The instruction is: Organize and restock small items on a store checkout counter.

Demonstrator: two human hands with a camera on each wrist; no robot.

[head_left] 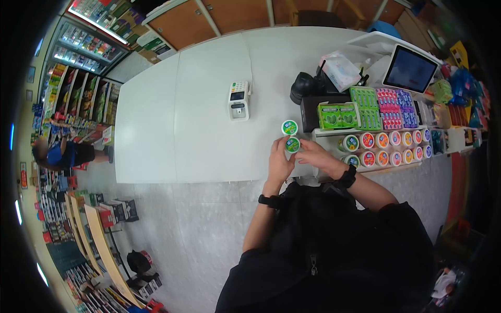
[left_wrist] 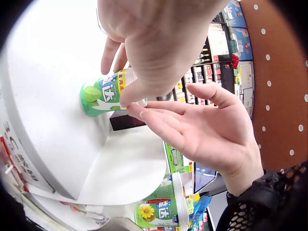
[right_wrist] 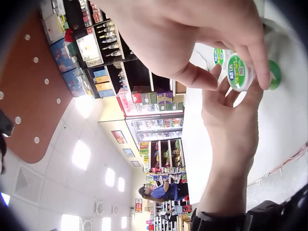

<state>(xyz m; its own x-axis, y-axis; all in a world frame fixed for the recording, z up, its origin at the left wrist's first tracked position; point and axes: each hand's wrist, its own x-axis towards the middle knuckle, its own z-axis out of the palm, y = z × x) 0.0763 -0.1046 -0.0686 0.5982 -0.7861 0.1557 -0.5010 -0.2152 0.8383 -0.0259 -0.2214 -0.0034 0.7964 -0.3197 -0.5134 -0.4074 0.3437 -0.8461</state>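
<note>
Over the white counter (head_left: 209, 104) now, both hands are up on one small gum canister (head_left: 292, 144), carried just above the counter's near edge, right in front of the person. The left hand (head_left: 279, 161) has the real hold: the left wrist view shows its thumb and fingers curled in and pinching the canister's labelled body, green lid pointing away. The right hand (head_left: 313, 154) is a lighter partner, with long fingers almost straight, only their tips touching the canister's other end and the thumb standing clear of it (a steadying touch, I'd say, not a grasp). To do this well, my read is that the pinch belongs on the body rather than the lid, since a round plastic wall like this can roll between the pads. A firm, even squeeze from the left, with the right fingertips square against the end, should keep the label facing up. Watch the neighbour: a second green-lidded canister (head_left: 289, 127) stands upright on the counter just beyond the held one, near enough that a careless swing could tip it. To the right, the display rack (head_left: 386, 112) of gum packs and tubs crowds close to the right wrist, so small, low movements look wisest. The card terminal (head_left: 238, 100) sits well apart.
</note>
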